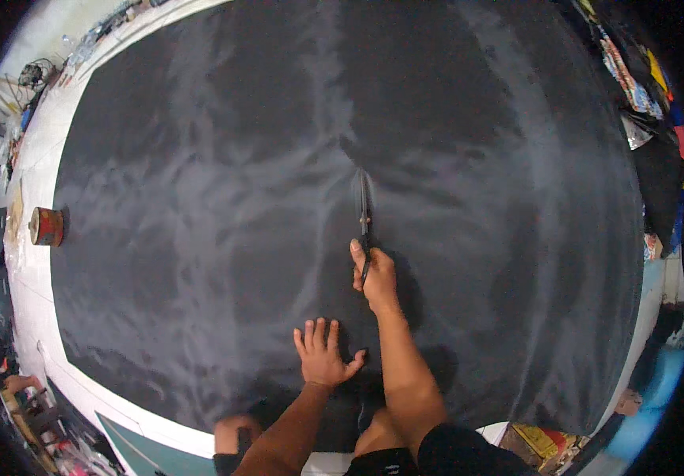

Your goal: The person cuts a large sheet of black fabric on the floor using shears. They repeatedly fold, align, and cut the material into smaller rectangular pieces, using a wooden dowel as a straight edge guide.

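A large sheet of black fabric (254, 285) lies spread over a white table, with soft creases running through it. My right hand (377, 278) grips a pair of scissors (363, 202) by the black handles, blades pointing away from me into the middle of the cloth. Around the blade tips the fabric is raised in a small ridge. Whether the blades are parted is hard to make out. Nearer to me and to the left, my left hand (324, 355) rests flat on the fabric, fingers spread, holding nothing.
A round reddish tin (46, 226) stands at the fabric's left edge. The white table rim (36, 278) shows along the left. Cluttered items crowd the floor at the left, and colourful pieces (631, 75) lie at the far right. A green board (139, 448) is at the lower left.
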### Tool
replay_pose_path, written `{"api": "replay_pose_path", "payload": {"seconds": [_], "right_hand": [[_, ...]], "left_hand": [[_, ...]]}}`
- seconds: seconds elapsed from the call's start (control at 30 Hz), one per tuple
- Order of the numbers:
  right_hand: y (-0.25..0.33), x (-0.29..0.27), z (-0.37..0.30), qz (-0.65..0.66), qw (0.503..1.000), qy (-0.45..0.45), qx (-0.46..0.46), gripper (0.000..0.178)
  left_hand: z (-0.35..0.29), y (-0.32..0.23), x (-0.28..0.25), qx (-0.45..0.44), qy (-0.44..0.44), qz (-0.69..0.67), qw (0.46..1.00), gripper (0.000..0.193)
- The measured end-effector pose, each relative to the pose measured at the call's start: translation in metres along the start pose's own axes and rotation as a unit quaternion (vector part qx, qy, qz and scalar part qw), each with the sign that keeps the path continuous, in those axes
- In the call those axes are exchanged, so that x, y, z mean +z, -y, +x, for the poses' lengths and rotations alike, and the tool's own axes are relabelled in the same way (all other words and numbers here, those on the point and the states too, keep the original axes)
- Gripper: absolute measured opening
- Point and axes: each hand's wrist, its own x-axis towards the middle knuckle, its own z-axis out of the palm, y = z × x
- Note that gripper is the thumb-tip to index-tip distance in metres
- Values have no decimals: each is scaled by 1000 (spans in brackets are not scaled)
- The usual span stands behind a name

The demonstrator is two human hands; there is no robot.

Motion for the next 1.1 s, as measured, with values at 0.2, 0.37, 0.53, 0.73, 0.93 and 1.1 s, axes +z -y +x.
{"api": "replay_pose_path", "payload": {"seconds": [0.2,0.37,0.53,0.73,0.93,1.1], "right_hand": [[16,5,9,-48,999,0,-20,47],[48,12,56,-19,999,-2,-26,47],[68,18,89,-7,998,8,-55,49],[71,27,97,-17,999,1,-43,49],[127,36,173,3,998,3,-56,49],[126,42,184,6,998,6,-64,48]], "left_hand": [[-2,2,0,0,24,28,999,86],[1,0,4,-1,25,30,999,87],[1,3,6,-1,43,38,998,88],[-1,4,4,-11,34,34,999,81],[-6,5,7,9,53,43,998,92],[-1,3,3,-10,37,32,999,81]]}}
